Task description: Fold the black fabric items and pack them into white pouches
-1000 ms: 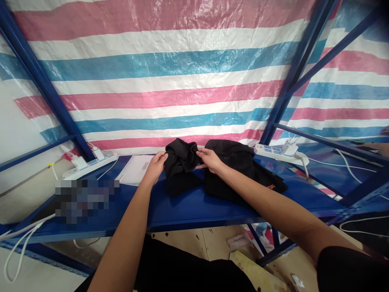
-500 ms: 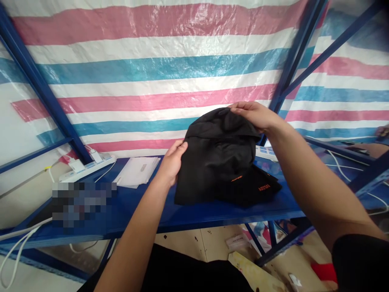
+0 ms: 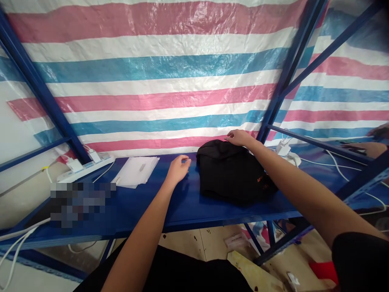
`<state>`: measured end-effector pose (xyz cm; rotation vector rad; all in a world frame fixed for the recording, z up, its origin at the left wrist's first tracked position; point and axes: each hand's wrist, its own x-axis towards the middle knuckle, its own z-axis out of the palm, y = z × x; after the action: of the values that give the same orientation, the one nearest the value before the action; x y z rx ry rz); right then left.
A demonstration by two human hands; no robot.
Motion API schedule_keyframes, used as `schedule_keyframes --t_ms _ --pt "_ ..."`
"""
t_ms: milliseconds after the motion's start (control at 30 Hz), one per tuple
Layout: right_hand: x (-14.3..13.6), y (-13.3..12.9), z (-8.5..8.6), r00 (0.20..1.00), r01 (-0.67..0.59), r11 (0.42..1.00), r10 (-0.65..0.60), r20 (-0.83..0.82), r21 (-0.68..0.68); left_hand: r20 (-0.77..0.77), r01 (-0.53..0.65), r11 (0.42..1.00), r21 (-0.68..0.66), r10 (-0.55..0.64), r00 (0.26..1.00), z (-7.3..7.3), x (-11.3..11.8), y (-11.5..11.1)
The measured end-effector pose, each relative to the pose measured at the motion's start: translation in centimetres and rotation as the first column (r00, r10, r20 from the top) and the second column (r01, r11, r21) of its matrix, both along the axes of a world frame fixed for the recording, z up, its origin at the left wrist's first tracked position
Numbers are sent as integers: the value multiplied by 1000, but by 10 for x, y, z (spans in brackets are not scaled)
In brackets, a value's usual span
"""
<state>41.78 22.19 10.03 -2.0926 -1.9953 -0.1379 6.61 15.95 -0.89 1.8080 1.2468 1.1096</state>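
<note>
A black piece of fabric [image 3: 231,174] with small orange lettering lies bunched on the blue shelf [image 3: 182,211]. It may be a garment, but its kind is not clear. At its far top edge, my right hand [image 3: 241,138] has the fingertips pinched together on the cloth. My left hand [image 3: 178,169] hovers just left of the fabric, apart from it, with loosely curled fingers, a gap at the thumb and nothing held.
A stack of white paper sheets [image 3: 136,172] lies left of my left hand. A power strip [image 3: 86,168] with plugs sits farther left, near a pixelated patch. Blue posts frame a striped tarp [image 3: 158,97]. Another person's arm [image 3: 369,149] shows at far right.
The black fabric was held up between both hands and is now down on the shelf. My left hand has let go of it. My right hand has moved lower.
</note>
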Motion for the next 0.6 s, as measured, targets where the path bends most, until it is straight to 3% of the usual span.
schedule_keyframes --t_ms 100,200,267,333,400,467,533,600 --pt "-22 -14 13 991 -111 992 106 84 54 -313 -149 942 300 245 917 12 -35 5" --pt "-63 -36 20 952 -302 953 301 56 13 -534 -273 841 467 514 671 15 -76 6" --pt "-98 -52 12 898 -437 900 436 -58 -6 -591 -360 785 504 617 519 12 -99 5" --pt "-135 -63 -9 820 -554 832 549 -162 13 -643 -442 766 466 637 425 7 -116 4" --pt "-168 -68 -40 752 -626 776 627 -206 77 -704 -494 787 369 583 404 3 -127 5" --pt "-190 -66 -74 708 -664 728 686 -169 173 -727 -515 814 267 521 447 -1 -134 8" --pt "-201 -60 -101 689 -688 704 710 -147 173 -705 -536 822 192 496 507 -4 -139 11" --pt "-202 -54 -117 674 -700 697 717 -177 155 -669 -558 817 147 498 552 -6 -143 12"
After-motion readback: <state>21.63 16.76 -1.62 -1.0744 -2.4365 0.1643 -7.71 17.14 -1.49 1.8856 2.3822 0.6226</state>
